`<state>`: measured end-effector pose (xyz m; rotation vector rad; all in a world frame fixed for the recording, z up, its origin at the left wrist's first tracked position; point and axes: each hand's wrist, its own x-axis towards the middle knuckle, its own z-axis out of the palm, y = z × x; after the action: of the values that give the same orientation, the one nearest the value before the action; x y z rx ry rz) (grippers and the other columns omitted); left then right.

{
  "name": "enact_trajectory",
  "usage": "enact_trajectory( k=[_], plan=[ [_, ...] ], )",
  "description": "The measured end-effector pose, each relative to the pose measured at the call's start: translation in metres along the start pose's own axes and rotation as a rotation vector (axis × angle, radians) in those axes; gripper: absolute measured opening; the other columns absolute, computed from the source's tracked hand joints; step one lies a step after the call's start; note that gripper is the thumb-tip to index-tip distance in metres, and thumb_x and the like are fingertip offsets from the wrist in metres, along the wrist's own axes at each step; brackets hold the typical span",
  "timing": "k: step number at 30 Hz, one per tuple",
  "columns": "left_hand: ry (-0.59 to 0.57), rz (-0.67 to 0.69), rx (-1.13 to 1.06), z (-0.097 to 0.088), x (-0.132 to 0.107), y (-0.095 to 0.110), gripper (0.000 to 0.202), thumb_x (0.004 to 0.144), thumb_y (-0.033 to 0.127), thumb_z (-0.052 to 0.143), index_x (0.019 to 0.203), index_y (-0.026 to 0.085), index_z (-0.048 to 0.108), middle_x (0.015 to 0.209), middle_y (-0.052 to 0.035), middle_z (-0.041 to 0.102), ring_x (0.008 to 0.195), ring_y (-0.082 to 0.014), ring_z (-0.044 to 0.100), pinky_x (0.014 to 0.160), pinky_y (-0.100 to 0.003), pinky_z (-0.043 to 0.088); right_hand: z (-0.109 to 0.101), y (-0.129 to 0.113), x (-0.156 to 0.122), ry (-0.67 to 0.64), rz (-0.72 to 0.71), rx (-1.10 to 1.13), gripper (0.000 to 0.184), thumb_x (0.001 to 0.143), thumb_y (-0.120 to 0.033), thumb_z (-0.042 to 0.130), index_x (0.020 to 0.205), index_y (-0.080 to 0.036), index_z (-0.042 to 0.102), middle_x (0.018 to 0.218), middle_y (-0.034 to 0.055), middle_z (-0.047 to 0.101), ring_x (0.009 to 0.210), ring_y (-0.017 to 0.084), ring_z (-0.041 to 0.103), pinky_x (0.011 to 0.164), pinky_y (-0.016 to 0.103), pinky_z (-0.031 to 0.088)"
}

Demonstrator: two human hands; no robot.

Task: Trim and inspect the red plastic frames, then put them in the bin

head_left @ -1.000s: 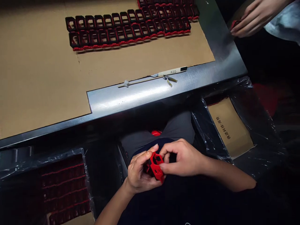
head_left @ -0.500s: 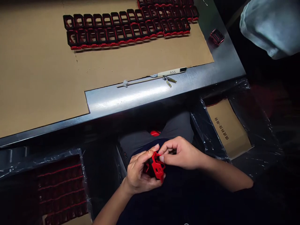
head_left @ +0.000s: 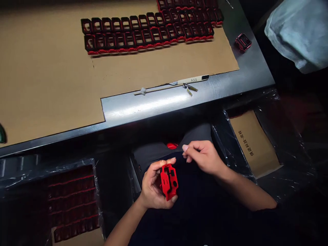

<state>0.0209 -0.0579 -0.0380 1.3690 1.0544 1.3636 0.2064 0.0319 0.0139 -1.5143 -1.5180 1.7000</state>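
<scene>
My left hand (head_left: 155, 186) is wrapped round a red and black plastic case (head_left: 169, 181), a frame-like part with cut-outs, held above my lap with its red side edge up. Thumb and fingers grip it at its two ends. My right hand (head_left: 202, 155) is apart from the case, to its upper right. Its fingers are curled, with the thumb pressed against them. Whether anything small is between those fingertips I cannot make out.
Rows of similar red and black cases (head_left: 150, 34) stand on cardboard (head_left: 51, 78) on the metal table. A knife marked A55 (head_left: 193, 80), a thin stick (head_left: 161, 89) and one separate case (head_left: 243, 42) lie near its edge. Plastic-lined boxes flank me; the left one holds cases (head_left: 74, 201).
My right hand has drawn away from the case, up and to the right. My left hand has turned the case, so its side edge faces up more. The view has shifted slightly.
</scene>
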Motion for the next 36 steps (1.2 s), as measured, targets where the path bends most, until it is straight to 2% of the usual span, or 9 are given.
enact_trajectory(
  k=[2,4,6,8,12,17,22,30,36],
  plan=[
    [0.018,-0.058,-0.121,0.003,-0.001,-0.001,0.082,0.078,0.063,0.07,0.145,0.026,0.038,0.125,-0.0172,0.069,0.075,-0.0209,0.076,0.069,-0.034,0.065,-0.003,0.006,0.002,-0.104,0.036,0.153,0.042,0.092,-0.047,0.061,0.066,-0.015,0.068,0.063,0.0033,0.07,0.065,0.014,0.065,0.07,0.027,0.05],
    [0.007,-0.097,-0.209,0.004,0.0,-0.001,0.083,0.081,0.068,0.064,0.149,0.033,0.03,0.13,-0.0167,0.066,0.057,-0.0128,0.069,0.053,-0.028,0.061,-0.002,0.008,0.001,-0.344,0.121,0.323,0.04,0.088,-0.053,0.067,0.083,-0.014,0.072,0.069,0.0045,0.073,0.069,0.015,0.068,0.074,0.03,0.053],
    [-0.001,-0.159,-0.295,0.005,0.001,-0.001,0.08,0.081,0.07,0.063,0.146,0.036,0.031,0.133,-0.0162,0.065,0.056,-0.0121,0.067,0.05,-0.026,0.059,0.005,0.004,-0.002,-0.563,0.218,0.477,0.046,0.083,-0.055,0.073,0.099,-0.012,0.071,0.077,0.006,0.076,0.072,0.016,0.071,0.076,0.032,0.055],
    [0.002,-0.23,-0.343,0.006,0.001,0.0,0.077,0.078,0.071,0.066,0.138,0.036,0.035,0.134,-0.017,0.063,0.062,-0.0153,0.07,0.053,-0.03,0.06,0.012,-0.001,-0.005,-0.651,0.278,0.564,0.048,0.078,-0.054,0.078,0.101,-0.012,0.07,0.08,0.0066,0.076,0.072,0.016,0.071,0.076,0.032,0.056],
    [-0.03,-0.27,-0.367,0.006,0.001,0.002,0.075,0.076,0.068,0.07,0.131,0.032,0.035,0.135,-0.0205,0.062,0.087,-0.0253,0.076,0.07,-0.038,0.064,0.02,-0.007,-0.007,-0.567,0.303,0.518,0.041,0.071,-0.047,0.085,0.085,-0.013,0.068,0.074,0.0027,0.072,0.065,0.012,0.067,0.066,0.024,0.052],
    [-0.083,-0.303,-0.443,0.007,0.001,0.0,0.072,0.078,0.065,0.07,0.129,0.034,0.031,0.142,-0.0213,0.055,0.116,-0.032,0.069,0.084,-0.047,0.061,0.022,-0.008,-0.005,-0.475,0.262,0.39,0.039,0.071,-0.047,0.086,0.076,-0.015,0.064,0.066,-0.001,0.066,0.059,0.009,0.057,0.056,0.021,0.042],
    [-0.062,-0.329,-0.44,0.007,0.001,-0.003,0.075,0.075,0.063,0.075,0.129,0.033,0.033,0.141,-0.0215,0.056,0.113,-0.0328,0.07,0.086,-0.049,0.061,0.021,-0.012,-0.004,-0.415,0.215,0.318,0.039,0.067,-0.045,0.088,0.073,-0.015,0.063,0.064,-0.0039,0.058,0.056,0.007,0.048,0.053,0.021,0.037],
    [-0.058,-0.277,-0.391,0.006,-0.001,-0.006,0.075,0.08,0.05,0.077,0.137,0.035,0.032,0.144,-0.0194,0.053,0.115,-0.03,0.069,0.089,-0.048,0.061,0.016,-0.009,-0.004,-0.403,0.194,0.306,0.033,0.071,-0.04,0.085,0.081,-0.015,0.066,0.071,-0.0018,0.064,0.061,0.009,0.055,0.061,0.023,0.044],
    [-0.046,-0.25,-0.307,0.005,-0.006,-0.008,0.072,0.084,0.034,0.076,0.14,0.037,0.031,0.148,-0.0193,0.05,0.084,-0.0167,0.073,0.08,-0.041,0.064,0.014,-0.001,-0.003,-0.416,0.227,0.345,0.033,0.072,-0.04,0.082,0.085,-0.015,0.067,0.071,-0.0017,0.065,0.061,0.009,0.056,0.063,0.024,0.044]
  ],
)
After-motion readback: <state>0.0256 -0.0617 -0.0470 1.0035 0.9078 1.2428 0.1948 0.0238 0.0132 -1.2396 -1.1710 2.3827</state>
